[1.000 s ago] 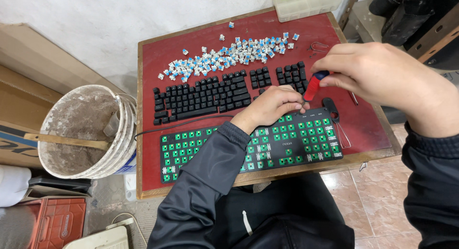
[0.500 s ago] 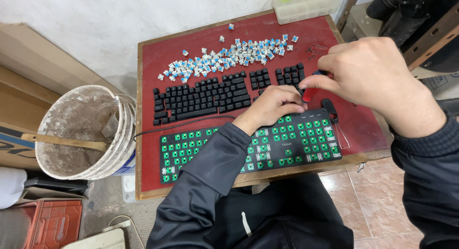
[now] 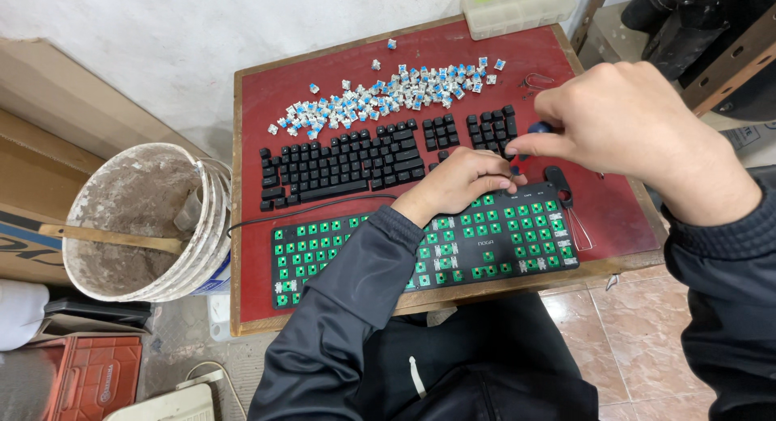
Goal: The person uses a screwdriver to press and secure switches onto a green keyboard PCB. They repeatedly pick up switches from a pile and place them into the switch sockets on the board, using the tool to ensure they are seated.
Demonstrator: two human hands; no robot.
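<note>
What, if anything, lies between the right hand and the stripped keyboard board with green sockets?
Nothing visible does. The right hand hovers over the black keyboard board with green sockets, pinching a small dark tool, while the left hand rests on the board's upper edge.

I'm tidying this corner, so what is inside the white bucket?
The white bucket holds a wooden stick resting across it, and its inner walls are caked with dried grey residue. Its floor looks just as crusted; whatever lies under the stick is hidden.

Stripped black keyboard (image 3: 453, 243), green sockets bare, flat on red table (image 3: 614, 203)
</note>
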